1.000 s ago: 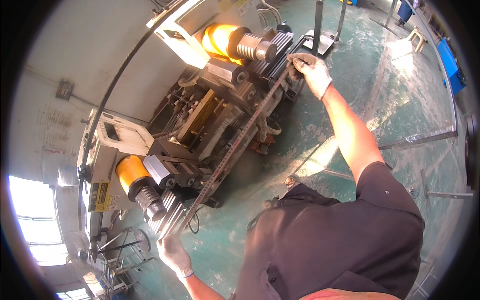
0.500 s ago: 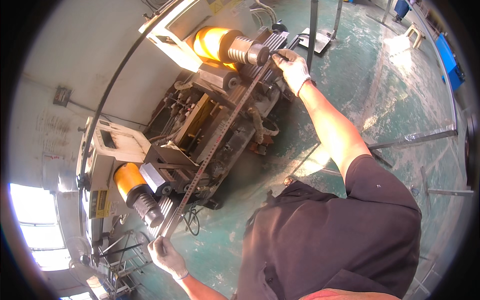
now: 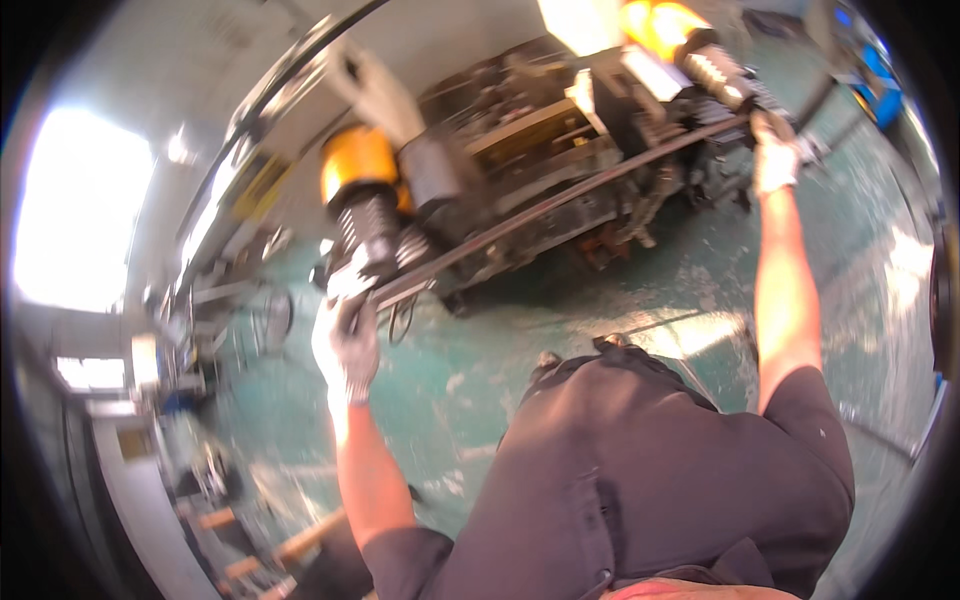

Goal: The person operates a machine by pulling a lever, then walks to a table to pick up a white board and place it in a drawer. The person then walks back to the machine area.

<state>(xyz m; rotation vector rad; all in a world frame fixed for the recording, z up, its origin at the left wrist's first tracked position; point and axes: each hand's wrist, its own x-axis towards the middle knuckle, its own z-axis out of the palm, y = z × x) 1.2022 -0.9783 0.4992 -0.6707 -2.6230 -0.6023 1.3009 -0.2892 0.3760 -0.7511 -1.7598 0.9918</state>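
A long, thin tape measure blade (image 3: pixel 560 202) runs taut between my hands, slanting up to the right along the front of a machine. My left hand (image 3: pixel 345 350), in a white knitted glove, closes at its lower left end, beside a dark ribbed shaft (image 3: pixel 365 228) below an orange cylinder (image 3: pixel 358 168). At the far right end my gloved right hand (image 3: pixel 776 155) grips the blade near a second ribbed shaft (image 3: pixel 716 72) and orange cylinder (image 3: pixel 664 26). Motion blurs the blade's markings and my fingertips.
The machine's greasy bed (image 3: pixel 545 235) lies between the two shafts. Green worn floor (image 3: pixel 450 400) stretches below it. A dark curved bar (image 3: pixel 270 90) crosses the upper left. Wooden pieces (image 3: pixel 310 535) lie at lower left, and a blue object (image 3: pixel 880 85) stands far right.
The view has swung, so the machine and blade lie flatter across the picture. Both hands appear farther right and still hold the blade's ends; the left appears higher, the right slightly lower.
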